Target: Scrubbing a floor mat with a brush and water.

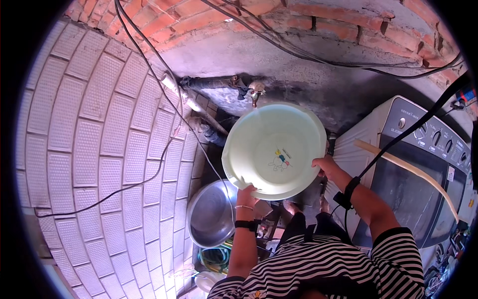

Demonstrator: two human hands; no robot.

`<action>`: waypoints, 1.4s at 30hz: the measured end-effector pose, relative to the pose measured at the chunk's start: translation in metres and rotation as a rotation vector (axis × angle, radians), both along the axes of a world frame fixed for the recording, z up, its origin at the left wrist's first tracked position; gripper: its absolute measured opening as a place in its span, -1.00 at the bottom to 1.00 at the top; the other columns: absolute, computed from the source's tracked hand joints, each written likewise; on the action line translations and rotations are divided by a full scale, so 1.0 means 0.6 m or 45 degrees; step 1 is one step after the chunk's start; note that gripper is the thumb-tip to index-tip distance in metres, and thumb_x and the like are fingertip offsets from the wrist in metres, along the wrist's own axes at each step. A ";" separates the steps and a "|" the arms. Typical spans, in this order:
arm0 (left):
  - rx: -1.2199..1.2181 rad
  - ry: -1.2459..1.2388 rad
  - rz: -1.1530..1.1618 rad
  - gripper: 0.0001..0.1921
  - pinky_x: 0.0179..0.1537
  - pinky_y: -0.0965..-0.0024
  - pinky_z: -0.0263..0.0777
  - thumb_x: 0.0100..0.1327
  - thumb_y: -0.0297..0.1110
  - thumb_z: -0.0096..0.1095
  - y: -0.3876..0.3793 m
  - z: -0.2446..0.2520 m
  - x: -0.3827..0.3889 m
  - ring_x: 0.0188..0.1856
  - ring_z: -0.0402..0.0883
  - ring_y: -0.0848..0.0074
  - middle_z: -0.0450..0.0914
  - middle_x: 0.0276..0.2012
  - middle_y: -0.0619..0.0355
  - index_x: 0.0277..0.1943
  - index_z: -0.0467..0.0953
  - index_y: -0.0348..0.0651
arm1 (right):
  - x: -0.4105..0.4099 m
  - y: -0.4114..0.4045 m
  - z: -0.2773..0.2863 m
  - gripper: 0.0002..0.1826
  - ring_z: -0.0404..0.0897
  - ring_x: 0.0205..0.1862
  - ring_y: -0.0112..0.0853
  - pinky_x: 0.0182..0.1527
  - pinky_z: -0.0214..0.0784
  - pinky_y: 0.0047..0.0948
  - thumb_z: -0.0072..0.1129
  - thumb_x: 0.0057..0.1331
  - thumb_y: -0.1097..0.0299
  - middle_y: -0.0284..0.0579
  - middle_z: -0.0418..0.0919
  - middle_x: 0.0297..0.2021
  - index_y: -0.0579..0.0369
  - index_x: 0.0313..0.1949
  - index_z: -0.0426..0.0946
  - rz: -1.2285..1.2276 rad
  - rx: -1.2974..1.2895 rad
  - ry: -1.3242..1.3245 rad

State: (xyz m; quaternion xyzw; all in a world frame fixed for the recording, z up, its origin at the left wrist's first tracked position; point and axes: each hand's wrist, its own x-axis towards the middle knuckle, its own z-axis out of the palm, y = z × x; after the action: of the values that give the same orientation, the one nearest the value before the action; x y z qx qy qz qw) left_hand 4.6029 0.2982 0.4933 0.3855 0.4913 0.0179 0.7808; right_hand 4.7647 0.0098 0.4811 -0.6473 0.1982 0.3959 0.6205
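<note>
A large pale green plastic basin point(257, 149) with a printed cartoon on its bottom is held out before me, its open side facing up. My left hand point(247, 196) grips the rim at the near left, thumb over the edge. On the right side, my right hand point(325, 166) has hold of the rim as well. Just beyond the far rim, a tap point(255, 95) juts from the wall with its spout close to the basin's edge. I cannot tell whether water runs or stands in the basin.
A steel basin point(209, 218) stands lower left, above a coiled green hose point(214, 256). A twin-tub washing machine point(407, 179) is at right, with a pale hose point(410, 170) lying across it. White tiles point(112, 149) cover the left wall. A thin cable point(160, 164) hangs across the left.
</note>
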 end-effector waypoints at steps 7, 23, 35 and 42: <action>-0.055 -0.076 0.011 -0.40 -0.27 0.03 0.55 -0.01 -0.68 0.05 0.007 -0.016 -0.011 -0.25 0.52 0.17 0.39 -0.27 0.06 0.16 0.17 -0.17 | -0.003 0.000 -0.002 -0.59 0.56 -0.42 -0.32 -0.51 0.39 -0.39 0.20 -0.11 0.40 -0.12 0.55 -0.39 0.17 -0.18 0.49 0.005 0.054 0.051; -0.278 -0.014 -0.062 -0.77 -0.17 0.09 0.52 0.02 -0.55 0.17 0.041 -0.074 -0.024 -0.15 0.57 0.19 0.49 -0.30 -0.04 -0.20 0.44 -0.28 | 0.032 0.005 -0.010 -0.69 0.51 -0.54 -0.32 -0.56 0.38 -0.39 0.22 -0.12 0.44 -0.12 0.51 -0.48 0.24 -0.31 0.48 0.019 0.063 0.086; -0.141 0.080 0.024 -0.44 0.04 -0.18 0.35 -0.06 -0.67 0.01 0.029 -0.001 -0.005 0.11 0.34 -0.04 0.34 -0.01 -0.07 0.10 0.21 -0.21 | 0.048 0.021 0.020 -0.66 0.55 -0.49 -0.22 -0.53 0.42 -0.32 0.22 -0.13 0.50 -0.05 0.53 -0.42 0.25 -0.26 0.50 -0.015 0.126 0.078; 0.015 -0.075 -0.160 -0.60 -0.03 0.05 0.45 0.06 -0.48 0.20 0.043 -0.019 -0.012 -0.01 0.50 0.12 0.48 -0.08 -0.05 0.00 0.33 -0.20 | 0.041 0.027 0.046 -0.66 0.53 -0.51 -0.28 -0.55 0.39 -0.33 0.20 -0.16 0.47 -0.09 0.52 -0.46 0.24 -0.30 0.50 -0.039 -0.007 -0.012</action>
State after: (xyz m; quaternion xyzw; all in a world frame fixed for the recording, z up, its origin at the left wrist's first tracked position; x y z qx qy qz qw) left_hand 4.5960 0.3240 0.4821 0.4194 0.4429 -0.0170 0.7922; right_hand 4.7892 0.0259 0.5088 -0.6477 0.2063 0.3827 0.6256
